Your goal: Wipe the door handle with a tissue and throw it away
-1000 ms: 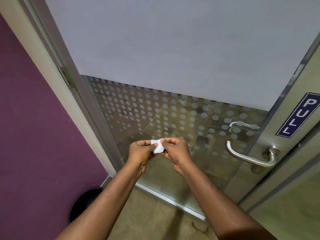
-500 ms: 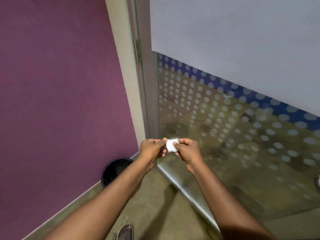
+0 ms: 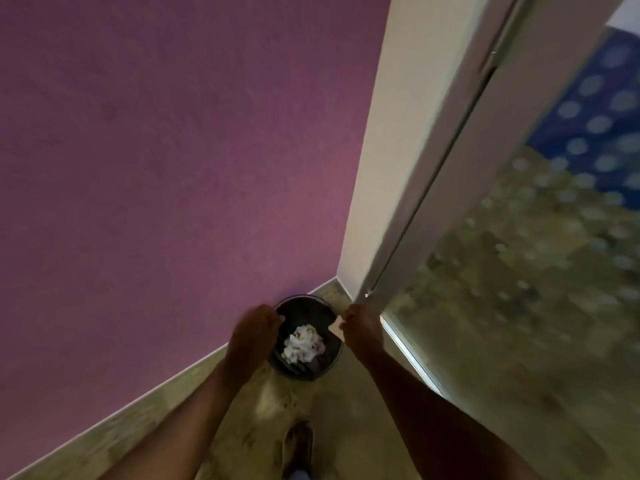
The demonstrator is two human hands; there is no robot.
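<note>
Tissue cannot be singled out; white crumpled paper [image 3: 302,344] is seen inside the black bin [image 3: 304,372] by the purple wall [image 3: 173,168]. Left hand [image 3: 254,329] and right hand [image 3: 360,329] are held apart over the rim, fingers curled; grip cannot be told. Disposal is judged near complete

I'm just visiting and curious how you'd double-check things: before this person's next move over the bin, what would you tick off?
1. Bin within reach, below the hands: ok.
2. Bin open at the top, no lid: ok.
3. Room left inside: ok, the white paper waste lies low.
4. Tissue's whereabouts: cannot tell. A pale scrap shows by the right hand, but the picture is blurred.
5. Left hand empty: cannot tell, fingers curled.
6. Hands over the opening: not ok, each is at a side of the rim.
7. Floor free of dropped tissue: ok.
</note>
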